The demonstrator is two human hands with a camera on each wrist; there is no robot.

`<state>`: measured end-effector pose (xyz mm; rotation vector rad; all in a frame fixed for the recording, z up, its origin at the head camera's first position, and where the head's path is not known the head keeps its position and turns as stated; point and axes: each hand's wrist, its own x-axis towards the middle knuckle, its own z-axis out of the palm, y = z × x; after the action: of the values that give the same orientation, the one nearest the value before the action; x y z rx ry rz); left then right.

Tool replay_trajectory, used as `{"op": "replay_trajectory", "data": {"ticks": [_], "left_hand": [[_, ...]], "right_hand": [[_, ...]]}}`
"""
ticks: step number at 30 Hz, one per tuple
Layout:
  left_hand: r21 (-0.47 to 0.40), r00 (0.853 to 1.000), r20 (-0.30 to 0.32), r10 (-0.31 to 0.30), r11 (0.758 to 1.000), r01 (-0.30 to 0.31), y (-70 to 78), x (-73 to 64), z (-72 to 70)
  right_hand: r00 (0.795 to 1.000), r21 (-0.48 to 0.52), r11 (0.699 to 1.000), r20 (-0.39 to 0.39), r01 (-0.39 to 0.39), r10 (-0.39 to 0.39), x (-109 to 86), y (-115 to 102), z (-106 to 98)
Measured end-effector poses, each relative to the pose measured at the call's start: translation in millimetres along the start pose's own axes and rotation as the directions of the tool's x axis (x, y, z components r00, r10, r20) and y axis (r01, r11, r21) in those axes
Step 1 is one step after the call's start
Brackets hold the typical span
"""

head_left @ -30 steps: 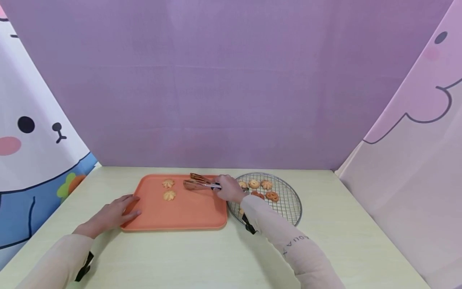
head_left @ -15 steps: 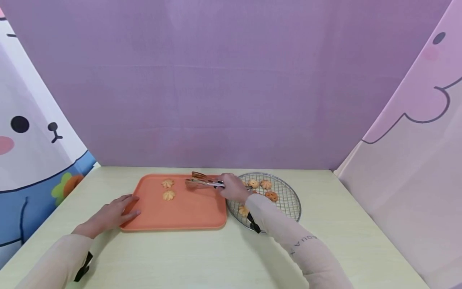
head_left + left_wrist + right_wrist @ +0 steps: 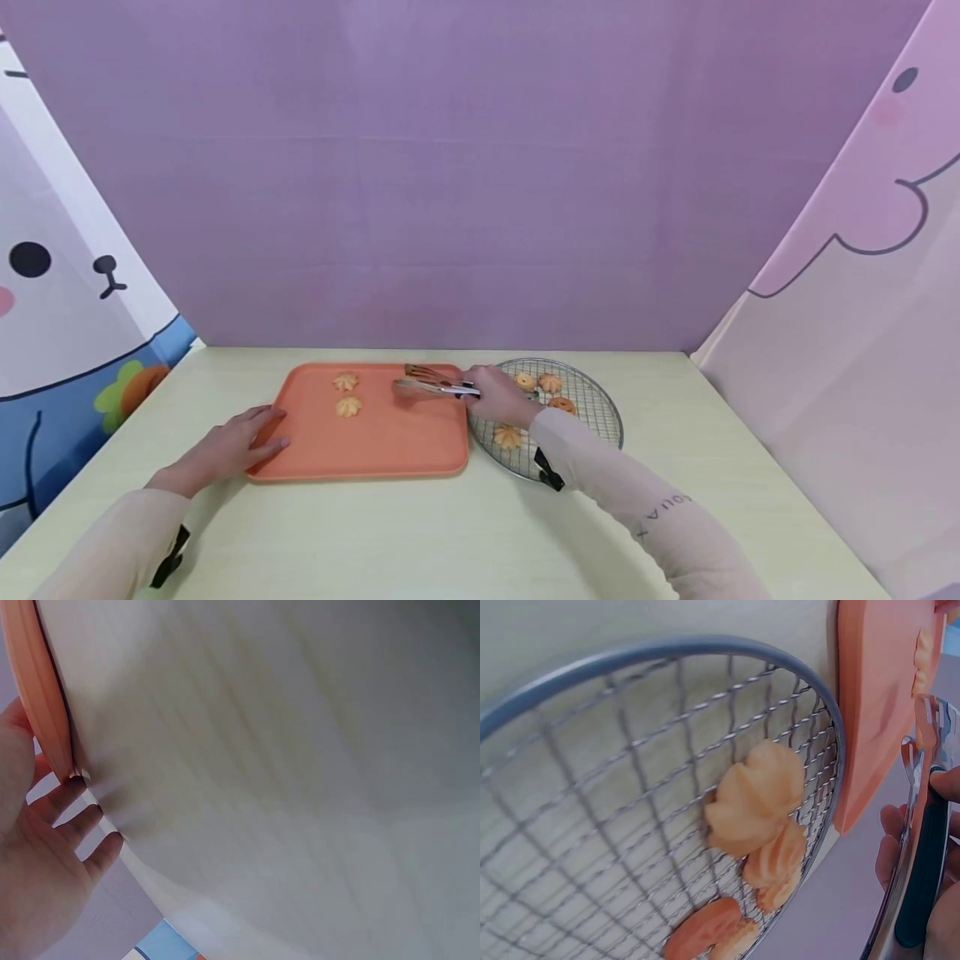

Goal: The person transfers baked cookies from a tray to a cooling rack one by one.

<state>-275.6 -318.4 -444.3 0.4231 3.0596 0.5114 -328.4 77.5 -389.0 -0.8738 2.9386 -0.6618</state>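
My right hand (image 3: 498, 393) grips a pair of metal tongs (image 3: 452, 388) with dark handle grips. Its tips point left over the orange tray (image 3: 405, 450), spread apart, with no cookie showing between them. Two flower-shaped cookies (image 3: 348, 407) lie on the tray's left half. At the tray's left rim my left hand (image 3: 217, 450) rests with fingers and thumb spread, the thumb over the edge. In the left wrist view several fingertips (image 3: 112, 844) reach down beside the rim. Under my right forearm sits a round wire rack (image 3: 682, 646), partly hidden.
On the rack lie a flower-shaped cookie (image 3: 507, 436) near the front, a ring cookie (image 3: 525, 382), another flower-shaped one (image 3: 551, 383) and a pretzel-shaped cookie (image 3: 562, 406). Tray and rack stand side by side on a pale table (image 3: 360, 533). A purple cloth (image 3: 450, 208) hangs behind.
My right hand has moved a little to the right with the tongs, drawing back toward the rack. The front cookie on the rack has come into view. My left hand stays at the tray's rim.
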Motion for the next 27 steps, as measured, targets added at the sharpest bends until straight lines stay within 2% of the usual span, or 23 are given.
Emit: {"op": "replay_trajectory", "data": {"ticks": [5, 8, 13, 20, 25, 27], "left_hand": [[0.004, 1.0, -0.003, 0.001, 1.0, -0.001, 0.0, -0.1, 0.7], [0.006, 1.0, -0.009, 0.008, 1.0, -0.008, -0.9, 0.2, 1.0], [0.009, 1.0, -0.011, 0.011, 1.0, -0.011, -3.3, 1.2, 1.8], [0.009, 1.0, -0.009, 0.006, 1.0, -0.006, -3.0, 1.5, 1.9], [-0.001, 1.0, 0.001, -0.001, 1.0, 0.001, -1.5, 1.1, 1.0], [-0.003, 1.0, 0.006, -0.003, 1.0, 0.003, -1.6, 1.1, 0.6]], "right_hand": [[0.999, -0.022, 0.999, 0.005, 0.038, -0.038, -9.9, 5, -5], [0.999, 0.002, 0.999, 0.011, 0.052, -0.052, -16.9, 7, -9], [0.999, 0.059, 0.997, 0.016, 0.039, -0.04, -28.1, 12, -16], [0.999, 0.059, 0.998, -0.011, 0.039, -0.038, -42.3, 21, -21], [1.0, 0.11, 0.994, -0.002, 0.024, -0.024, -54.4, 24, -29], [1.0, 0.1, 0.995, -0.01, 0.026, -0.025, -59.3, 26, -32]]}}
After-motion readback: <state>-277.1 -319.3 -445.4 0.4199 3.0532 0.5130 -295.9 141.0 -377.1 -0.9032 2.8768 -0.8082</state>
